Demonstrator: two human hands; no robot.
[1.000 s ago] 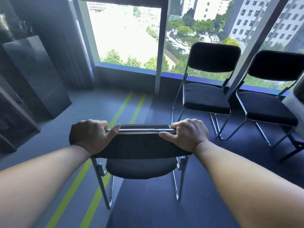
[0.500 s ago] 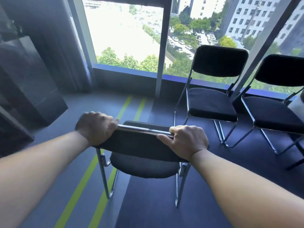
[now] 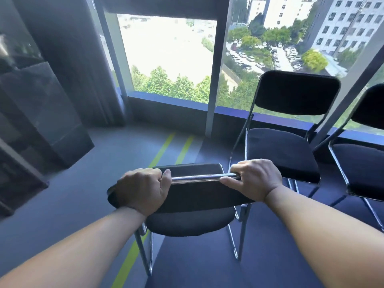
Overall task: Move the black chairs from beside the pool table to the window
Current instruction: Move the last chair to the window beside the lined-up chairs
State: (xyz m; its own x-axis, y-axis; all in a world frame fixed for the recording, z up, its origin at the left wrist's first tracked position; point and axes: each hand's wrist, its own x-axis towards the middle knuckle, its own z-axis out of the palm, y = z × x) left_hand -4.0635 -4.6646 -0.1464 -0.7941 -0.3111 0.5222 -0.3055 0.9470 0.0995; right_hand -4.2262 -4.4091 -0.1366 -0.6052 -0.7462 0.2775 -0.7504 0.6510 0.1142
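A dark cabinet (image 3: 41, 113) at the left is murky and cut by the frame. The left hand (image 3: 141, 190) and right hand (image 3: 254, 178) have fingers clamped on the backrest of the black chair (image 3: 191, 223) (its front legs hidden beneath the seat), standing on the floor (image 3: 83, 183) near the window (image 3: 170, 59). Rightward, a second chair (image 3: 286, 146) and a third chair (image 3: 365, 163), half cropped.
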